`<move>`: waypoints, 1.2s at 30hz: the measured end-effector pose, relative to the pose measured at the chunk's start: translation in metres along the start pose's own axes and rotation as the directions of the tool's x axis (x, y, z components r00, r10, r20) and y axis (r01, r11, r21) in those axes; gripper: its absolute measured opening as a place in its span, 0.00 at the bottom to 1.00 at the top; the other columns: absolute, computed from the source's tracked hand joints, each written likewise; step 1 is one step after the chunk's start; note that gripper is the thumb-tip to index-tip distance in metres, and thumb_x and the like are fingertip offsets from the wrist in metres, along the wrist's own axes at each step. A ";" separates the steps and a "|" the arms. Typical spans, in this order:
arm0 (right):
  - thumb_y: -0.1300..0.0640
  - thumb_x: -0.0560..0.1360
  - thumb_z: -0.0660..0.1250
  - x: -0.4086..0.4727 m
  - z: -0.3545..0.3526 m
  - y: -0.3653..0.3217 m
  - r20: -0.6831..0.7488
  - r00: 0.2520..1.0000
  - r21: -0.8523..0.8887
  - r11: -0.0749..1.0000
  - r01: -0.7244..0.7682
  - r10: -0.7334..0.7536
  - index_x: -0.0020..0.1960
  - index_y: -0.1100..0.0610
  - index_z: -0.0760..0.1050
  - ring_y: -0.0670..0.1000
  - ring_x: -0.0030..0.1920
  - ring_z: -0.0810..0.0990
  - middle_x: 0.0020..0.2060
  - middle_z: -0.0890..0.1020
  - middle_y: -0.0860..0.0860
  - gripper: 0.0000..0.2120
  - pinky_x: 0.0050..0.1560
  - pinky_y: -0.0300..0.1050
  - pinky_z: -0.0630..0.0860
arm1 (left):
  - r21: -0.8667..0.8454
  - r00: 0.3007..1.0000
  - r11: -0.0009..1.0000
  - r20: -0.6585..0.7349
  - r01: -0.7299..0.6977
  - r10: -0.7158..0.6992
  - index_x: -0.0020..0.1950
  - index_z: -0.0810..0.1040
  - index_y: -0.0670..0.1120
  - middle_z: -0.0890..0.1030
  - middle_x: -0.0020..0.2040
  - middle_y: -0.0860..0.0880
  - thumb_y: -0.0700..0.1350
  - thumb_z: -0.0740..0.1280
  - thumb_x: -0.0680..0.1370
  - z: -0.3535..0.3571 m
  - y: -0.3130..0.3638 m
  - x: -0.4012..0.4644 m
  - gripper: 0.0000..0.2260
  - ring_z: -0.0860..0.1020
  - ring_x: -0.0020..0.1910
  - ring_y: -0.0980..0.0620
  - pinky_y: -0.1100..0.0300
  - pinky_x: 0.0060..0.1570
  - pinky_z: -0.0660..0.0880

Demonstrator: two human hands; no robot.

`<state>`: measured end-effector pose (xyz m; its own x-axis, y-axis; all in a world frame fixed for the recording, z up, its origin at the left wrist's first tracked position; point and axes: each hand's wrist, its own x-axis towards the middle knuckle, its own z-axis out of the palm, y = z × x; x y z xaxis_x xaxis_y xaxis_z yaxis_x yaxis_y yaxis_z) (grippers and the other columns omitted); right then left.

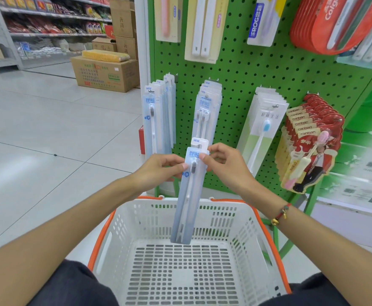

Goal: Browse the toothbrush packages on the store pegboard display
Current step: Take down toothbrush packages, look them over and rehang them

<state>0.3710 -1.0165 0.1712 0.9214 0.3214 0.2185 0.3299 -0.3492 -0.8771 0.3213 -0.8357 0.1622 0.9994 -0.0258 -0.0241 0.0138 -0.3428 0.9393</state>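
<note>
A long pale-blue toothbrush package (186,208) hangs upright between both hands, in front of the green pegboard (242,69). My left hand (160,168) pinches its left edge near the brush head. My right hand (224,164) pinches its upper right edge by the white hang tab. The package's lower end reaches down into the white shopping basket (246,228). Matching packages (156,120) hang on a hook at the left of the board, and twin-brush packs (207,113) hang beside them.
More packs hang to the right: a blue-headed brush stack (262,129) and red canban children's brushes (306,146). Upper hooks hold further toothbrush packs (205,27) and red Colgate packs (326,23). Cardboard boxes (105,71) stand on the tiled floor at the left.
</note>
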 end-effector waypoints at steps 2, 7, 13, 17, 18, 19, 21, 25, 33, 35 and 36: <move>0.53 0.77 0.69 0.001 -0.001 -0.001 0.003 1.000 0.021 1.000 -0.018 0.018 0.54 0.60 0.76 0.58 0.44 0.82 0.45 0.83 0.59 0.11 0.53 0.52 0.78 | -0.001 0.999 1.000 0.038 -0.003 0.003 0.56 0.81 0.50 0.83 0.49 0.53 0.46 0.67 0.79 0.000 0.001 -0.001 0.07 0.80 0.47 0.61 0.66 0.51 0.76; 0.51 0.78 0.66 0.001 0.001 0.002 0.000 0.998 0.042 0.997 -0.060 0.060 0.56 0.58 0.75 0.55 0.43 0.81 0.47 0.83 0.58 0.12 0.56 0.55 0.77 | -0.076 0.998 0.996 0.054 0.038 -0.034 0.58 0.80 0.47 0.83 0.53 0.49 0.43 0.68 0.78 0.003 0.003 -0.001 0.09 0.81 0.52 0.55 0.58 0.55 0.78; 0.44 0.72 0.72 -0.005 0.008 0.000 0.022 0.999 -0.119 0.992 0.050 -0.048 0.59 0.48 0.72 0.47 0.41 0.78 0.45 0.77 0.44 0.19 0.45 0.41 0.75 | -0.226 0.995 0.969 0.026 0.099 -0.096 0.58 0.79 0.45 0.84 0.49 0.47 0.41 0.67 0.78 0.003 0.004 -0.002 0.09 0.82 0.43 0.57 0.59 0.49 0.81; 0.45 0.73 0.71 -0.002 0.009 -0.001 0.013 0.998 -0.118 0.991 0.065 -0.064 0.63 0.49 0.73 0.49 0.43 0.79 0.45 0.78 0.46 0.20 0.46 0.42 0.76 | -0.264 0.994 0.958 0.042 0.109 -0.102 0.60 0.78 0.44 0.84 0.51 0.46 0.41 0.66 0.79 0.001 0.004 -0.003 0.10 0.82 0.45 0.55 0.59 0.47 0.81; 0.45 0.74 0.70 -0.002 0.010 -0.001 0.012 0.998 -0.120 0.991 0.064 -0.063 0.65 0.50 0.73 0.50 0.44 0.80 0.46 0.79 0.47 0.21 0.47 0.43 0.76 | -0.265 0.993 0.957 0.044 0.114 -0.106 0.60 0.78 0.45 0.83 0.53 0.44 0.41 0.66 0.79 0.001 0.004 -0.003 0.10 0.82 0.47 0.53 0.60 0.47 0.81; 0.46 0.75 0.69 -0.001 0.010 -0.001 0.011 0.998 -0.120 0.991 0.062 -0.061 0.66 0.50 0.73 0.51 0.45 0.80 0.46 0.80 0.48 0.21 0.48 0.44 0.76 | -0.266 0.993 0.957 0.044 0.117 -0.110 0.60 0.78 0.45 0.83 0.55 0.43 0.41 0.66 0.79 0.001 0.004 -0.003 0.10 0.81 0.49 0.52 0.61 0.46 0.81; 0.47 0.77 0.67 -0.001 0.010 -0.001 0.017 0.998 -0.103 0.993 0.055 -0.054 0.67 0.51 0.74 0.51 0.46 0.81 0.46 0.80 0.50 0.20 0.49 0.44 0.77 | -0.269 0.992 0.955 0.040 0.122 -0.116 0.59 0.78 0.46 0.83 0.55 0.44 0.41 0.66 0.79 0.000 0.005 -0.003 0.10 0.82 0.49 0.52 0.62 0.43 0.81; 0.52 0.80 0.63 0.001 0.008 -0.002 -0.030 0.997 -0.093 0.994 0.063 -0.066 0.63 0.52 0.76 0.52 0.46 0.81 0.44 0.81 0.49 0.13 0.51 0.47 0.77 | -0.271 0.994 0.956 0.036 0.110 -0.104 0.60 0.78 0.46 0.83 0.53 0.46 0.40 0.66 0.79 0.000 0.005 -0.005 0.10 0.82 0.44 0.56 0.61 0.45 0.81; 0.58 0.77 0.68 0.002 0.005 0.003 0.053 0.996 -0.076 0.994 0.072 -0.069 0.66 0.50 0.74 0.48 0.40 0.77 0.40 0.77 0.46 0.18 0.46 0.37 0.76 | -0.356 0.990 0.924 0.076 0.142 -0.123 0.60 0.77 0.46 0.84 0.52 0.48 0.40 0.66 0.79 0.000 0.005 -0.006 0.11 0.83 0.49 0.55 0.61 0.45 0.81; 0.59 0.76 0.70 0.001 0.006 0.003 0.103 0.993 -0.059 0.996 0.066 -0.059 0.66 0.50 0.73 0.46 0.39 0.76 0.42 0.77 0.46 0.19 0.40 0.30 0.74 | -0.423 0.989 0.895 0.052 0.144 -0.135 0.59 0.77 0.47 0.85 0.49 0.49 0.39 0.66 0.79 -0.001 0.007 -0.005 0.10 0.84 0.47 0.55 0.62 0.43 0.80; 0.58 0.76 0.70 0.000 0.006 0.004 0.127 0.990 -0.062 0.996 0.061 -0.053 0.66 0.50 0.72 0.46 0.39 0.76 0.44 0.76 0.47 0.20 0.39 0.30 0.74 | -0.456 0.989 0.878 0.035 0.146 -0.146 0.58 0.78 0.47 0.85 0.48 0.50 0.39 0.66 0.79 -0.001 0.008 -0.005 0.09 0.84 0.46 0.55 0.63 0.41 0.81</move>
<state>0.3713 -1.0126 0.1657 0.8689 0.4491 0.2084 0.3978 -0.3827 -0.8338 0.3166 -0.8371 0.1702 0.9848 -0.0079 -0.1733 0.1729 0.1229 0.9772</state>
